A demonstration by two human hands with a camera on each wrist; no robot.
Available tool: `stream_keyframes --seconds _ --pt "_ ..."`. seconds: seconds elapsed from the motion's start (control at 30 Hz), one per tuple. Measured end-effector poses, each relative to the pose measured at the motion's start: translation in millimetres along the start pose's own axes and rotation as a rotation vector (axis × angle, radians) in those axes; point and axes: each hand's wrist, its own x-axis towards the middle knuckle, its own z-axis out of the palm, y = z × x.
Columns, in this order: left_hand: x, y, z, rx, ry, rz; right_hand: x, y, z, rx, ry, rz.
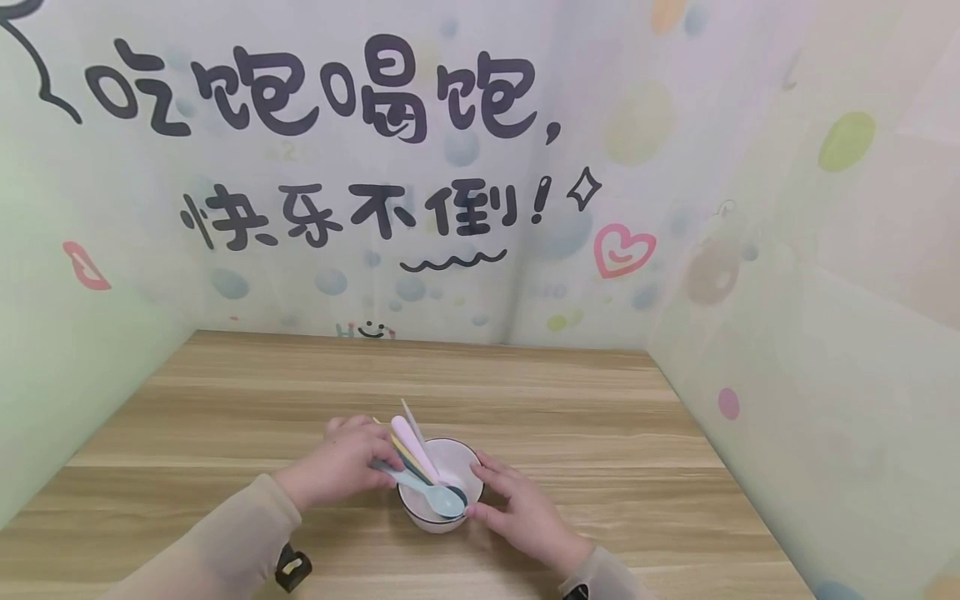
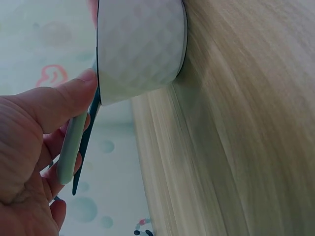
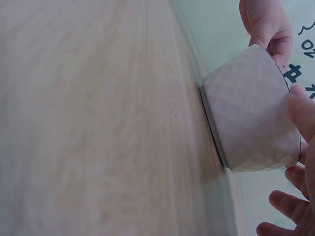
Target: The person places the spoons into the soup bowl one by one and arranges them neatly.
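A white bowl (image 1: 429, 526) with a dark rim and a faceted outer wall (image 2: 140, 44) stands on the table. Several spoons lean in it: a pink one (image 1: 406, 432), a dark teal one, a yellow-handled one and a pale greyish one. My left hand (image 1: 341, 462), at the bowl's left side, pinches the light blue spoon (image 1: 446, 502) by its handle; that spoon's head lies over the near side of the bowl. In the left wrist view the dark teal handle (image 2: 84, 147) runs close behind the light blue one, against the fingers. My right hand (image 1: 525, 512) holds the bowl's right side, thumb and fingers at the rim.
Wood-grain table (image 1: 600, 433) surrounds the bowl. A back wall (image 1: 450, 308) with dark lettering and coloured dots rises behind it, and pale side walls (image 1: 847, 400) flank the table. Black straps (image 1: 292, 567) show near both wrists.
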Motion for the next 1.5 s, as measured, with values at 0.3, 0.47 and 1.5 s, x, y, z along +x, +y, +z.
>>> stream_keyframes --seconds 0.3,0.47,1.5 --pt "2.6 1.1 1.7 0.018 0.012 0.005 0.0 0.0 -0.3 0.005 0.0 0.005" --pt "3.7 0.2 3.7 0.016 0.01 -0.013 0.2 0.0 -0.5 0.013 -0.006 0.009" --pt "3.5 3.9 6.8 0.012 0.055 -0.037 -1.1 -2.0 -1.1 0.027 -0.019 0.038"
